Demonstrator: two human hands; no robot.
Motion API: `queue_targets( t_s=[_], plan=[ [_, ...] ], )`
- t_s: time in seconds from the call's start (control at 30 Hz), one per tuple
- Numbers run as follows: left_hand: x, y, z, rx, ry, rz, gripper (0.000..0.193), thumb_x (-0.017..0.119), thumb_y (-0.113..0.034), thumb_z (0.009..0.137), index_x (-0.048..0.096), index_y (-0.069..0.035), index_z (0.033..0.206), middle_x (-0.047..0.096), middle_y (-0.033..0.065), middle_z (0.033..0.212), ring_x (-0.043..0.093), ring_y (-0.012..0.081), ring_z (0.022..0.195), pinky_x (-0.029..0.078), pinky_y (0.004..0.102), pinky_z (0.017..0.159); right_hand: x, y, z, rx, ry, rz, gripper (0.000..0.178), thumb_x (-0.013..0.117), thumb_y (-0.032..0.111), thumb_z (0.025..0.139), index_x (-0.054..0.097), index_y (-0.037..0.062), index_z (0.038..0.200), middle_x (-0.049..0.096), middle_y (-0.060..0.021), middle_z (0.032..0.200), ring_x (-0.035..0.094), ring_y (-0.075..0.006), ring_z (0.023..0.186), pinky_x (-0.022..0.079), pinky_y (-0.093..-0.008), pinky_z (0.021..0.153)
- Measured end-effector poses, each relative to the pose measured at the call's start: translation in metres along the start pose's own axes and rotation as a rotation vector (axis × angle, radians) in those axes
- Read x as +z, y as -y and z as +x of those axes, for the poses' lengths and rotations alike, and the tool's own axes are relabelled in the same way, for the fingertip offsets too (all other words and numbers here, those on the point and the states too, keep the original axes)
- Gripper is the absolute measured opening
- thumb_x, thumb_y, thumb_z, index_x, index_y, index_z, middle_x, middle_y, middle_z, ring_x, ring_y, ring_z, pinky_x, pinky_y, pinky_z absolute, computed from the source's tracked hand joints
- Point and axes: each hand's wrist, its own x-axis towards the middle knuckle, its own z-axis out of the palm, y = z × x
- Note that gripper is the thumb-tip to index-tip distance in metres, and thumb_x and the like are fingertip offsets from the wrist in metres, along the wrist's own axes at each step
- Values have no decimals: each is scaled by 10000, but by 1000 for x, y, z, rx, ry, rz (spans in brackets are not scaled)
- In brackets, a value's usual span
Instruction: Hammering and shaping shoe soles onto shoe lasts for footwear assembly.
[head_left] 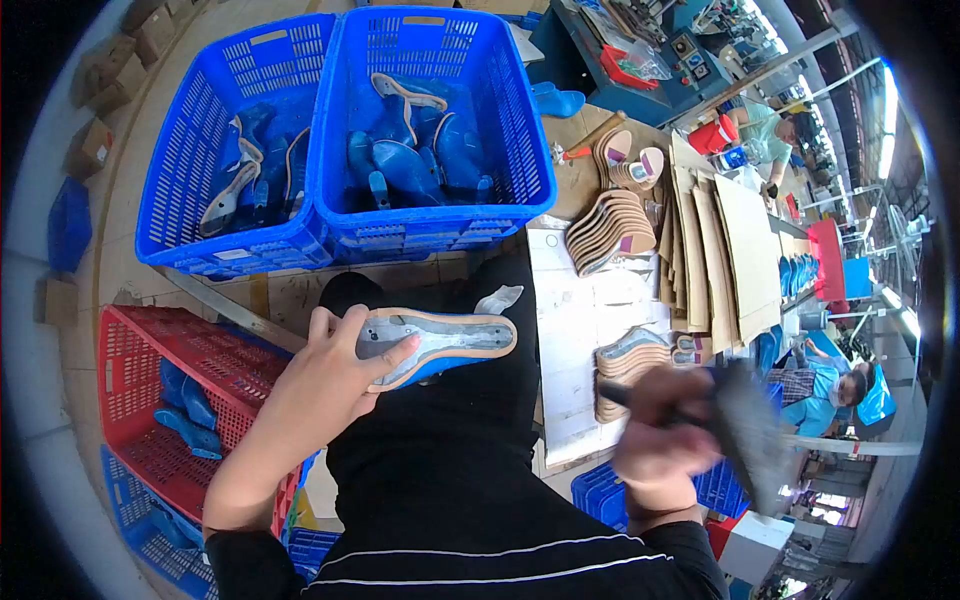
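My left hand [350, 350] grips a blue shoe last [455, 368] above my lap. Its underside is turned up and carries an insole [465, 336] with a pale tan rim and a grey middle. My thumb presses on the wider end of the insole. On the right, above the table's near edge, my right hand [665, 435] is closed around the handle of a dark hammer-like tool [752, 435]. Motion smears this hand and the tool's broad head, so its exact shape is unclear. A scrap of pale material [499, 299] lies by my leg, beyond the last.
Two blue crates [545, 190] with lasts stand ahead. At left, a red crate [130, 350] tilts over a blue one. On the white-covered table [570, 350] are insole stacks [610, 230], cardboard sheets [745, 260] and a wooden-handled tool [600, 130]. Two people work farther right.
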Motion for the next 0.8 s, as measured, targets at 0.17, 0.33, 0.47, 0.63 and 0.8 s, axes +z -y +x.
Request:
queue_targets(
  t_s=[0.17, 0.33, 0.47, 0.63, 0.8],
  plan=[
    [2, -5, -2, 0, -92, -29, 750, 879, -57, 802, 667, -303, 1477, 479, 178, 1483, 506, 396, 1268, 615, 428, 985, 33, -55, -54, 306, 646, -756, 288, 662, 277, 1064, 709, 4, 986, 689, -216, 685, 695, -422, 614, 558, -513, 566],
    [8, -8, -8, 19, -130, -24, 817, 897, -68, 769, 642, -332, 1499, 477, 189, 1457, 499, 409, 1273, 601, 464, 992, 23, -52, -86, 553, 417, -562, 324, 668, 298, 1070, 572, -4, 1138, 691, -249, 724, 717, -467, 677, 560, -518, 563],
    [31, -13, -10, -15, -269, 69, 981, 898, -20, 709, 553, -325, 1575, 490, 197, 1378, 522, 408, 1235, 548, 468, 1010, 19, -99, -92, 594, 107, -618, 302, 733, 274, 1027, 631, 3, 1111, 631, -217, 626, 657, -393, 539, 459, -436, 490],
    [79, -11, -10, -187, -627, 8, 991, 838, 65, 689, 509, -125, 1605, 531, 175, 1316, 568, 393, 1161, 502, 501, 998, -12, -199, -111, 635, -110, -757, 309, 799, 193, 930, 703, 18, 1166, 692, -201, 742, 672, -342, 633, 512, -455, 622],
    [100, 5, -14, -372, -722, -110, 955, 795, 107, 724, 504, -106, 1609, 571, 165, 1188, 591, 370, 1117, 519, 476, 973, -30, -262, -144, 589, -145, -889, 408, 788, 148, 905, 721, 28, 1289, 737, -254, 925, 728, -389, 847, 573, -468, 816]
  ],
)
